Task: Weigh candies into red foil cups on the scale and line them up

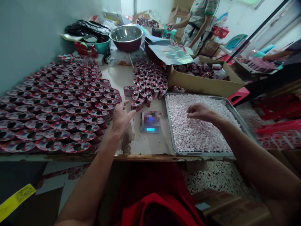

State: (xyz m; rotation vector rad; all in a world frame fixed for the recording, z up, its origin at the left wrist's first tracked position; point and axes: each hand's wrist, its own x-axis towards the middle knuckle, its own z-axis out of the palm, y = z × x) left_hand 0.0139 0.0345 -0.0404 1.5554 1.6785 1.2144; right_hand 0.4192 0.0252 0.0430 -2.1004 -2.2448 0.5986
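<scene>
My left hand [120, 118] is above the table with its fingers apart, between the rows of packets and a small scale. My right hand [201, 112] is over a metal tray [174, 145] filled with small pale pink pieces [202, 135] that look like candies. Its fingers are curled together, and whatever they hold is hidden. A small digital scale [150, 129] with a lit blue display sits between my hands; a blurred patch covers its top, where an open red-and-white packet [158, 115] partly shows. Nearest my left fingertips stands another open packet [137, 104].
Rows of upright open packets [55, 103] cover the left side; a smaller group [150, 77] stands mid-table. Behind the tray is a cardboard box [204, 82] of packets. A steel bowl [126, 37] and shiny sheets [171, 54] are farther back. A co-worker [199, 22] stands beyond.
</scene>
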